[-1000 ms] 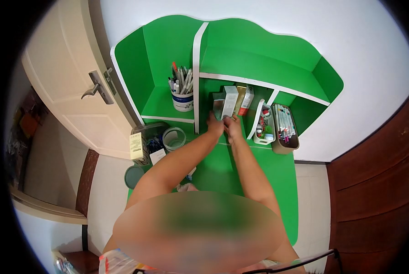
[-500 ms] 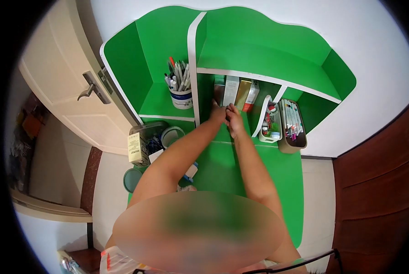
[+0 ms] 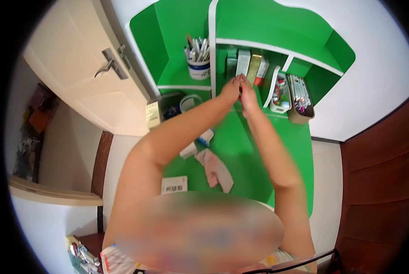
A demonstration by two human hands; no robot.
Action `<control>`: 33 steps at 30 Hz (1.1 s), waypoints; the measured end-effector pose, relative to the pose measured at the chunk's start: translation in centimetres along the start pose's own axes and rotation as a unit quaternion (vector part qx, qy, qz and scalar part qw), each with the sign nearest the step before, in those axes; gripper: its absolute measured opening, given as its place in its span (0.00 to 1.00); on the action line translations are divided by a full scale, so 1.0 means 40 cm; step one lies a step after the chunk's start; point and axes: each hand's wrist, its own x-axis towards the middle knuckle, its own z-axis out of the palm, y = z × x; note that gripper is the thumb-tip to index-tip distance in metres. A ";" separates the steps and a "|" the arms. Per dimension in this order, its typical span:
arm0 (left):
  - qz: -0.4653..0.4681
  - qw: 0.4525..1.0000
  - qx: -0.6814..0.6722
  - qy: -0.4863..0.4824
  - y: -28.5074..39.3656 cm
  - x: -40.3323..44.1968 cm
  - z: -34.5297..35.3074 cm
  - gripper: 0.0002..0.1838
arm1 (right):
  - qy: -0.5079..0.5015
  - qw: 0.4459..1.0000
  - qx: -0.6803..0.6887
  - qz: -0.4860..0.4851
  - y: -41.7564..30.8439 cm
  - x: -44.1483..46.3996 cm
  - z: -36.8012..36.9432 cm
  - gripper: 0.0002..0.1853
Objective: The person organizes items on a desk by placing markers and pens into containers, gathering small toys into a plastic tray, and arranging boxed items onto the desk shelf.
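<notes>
My left hand point(image 3: 231, 88) and my right hand point(image 3: 247, 94) meet in front of the shelf compartment, fingers bent in towards each other. Something small and dark shows between them, too hidden to name. Just behind my fingertips stand upright boxes: a dark one point(image 3: 231, 64), a silver-white one point(image 3: 243, 61), a gold one point(image 3: 254, 66) and a white and red one point(image 3: 262, 71). My hands overlap the lower part of the silver-white box in the view; whether they touch it I cannot tell.
Right of the boxes are a white basket point(image 3: 281, 104) of small items and a brown bin point(image 3: 300, 114) of markers. A pen cup point(image 3: 200, 71) stands on the left shelf. Below lie a pink cloth point(image 3: 213, 170), a white box point(image 3: 174, 184) and a blue-white item point(image 3: 206, 137).
The view has tilted down, so the shelf sits higher and the pink cloth and white box show. My hands, still at the compartment, have drawn closer together; my left fingers no longer reach towards the dark box.
</notes>
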 end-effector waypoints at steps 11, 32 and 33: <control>0.019 0.986 0.100 -0.133 0.166 -0.501 -0.327 0.32 | -0.232 0.971 -0.032 -0.049 -0.005 -0.333 0.216 0.35; 0.098 0.748 0.650 -0.093 -0.039 -1.031 -0.535 0.64 | -0.338 0.774 -0.508 -0.171 0.268 -0.684 0.182 0.41; 0.104 0.743 0.654 -0.093 -0.044 -1.022 -0.536 0.64 | -0.345 0.777 -0.496 -0.178 0.275 -0.684 0.187 0.39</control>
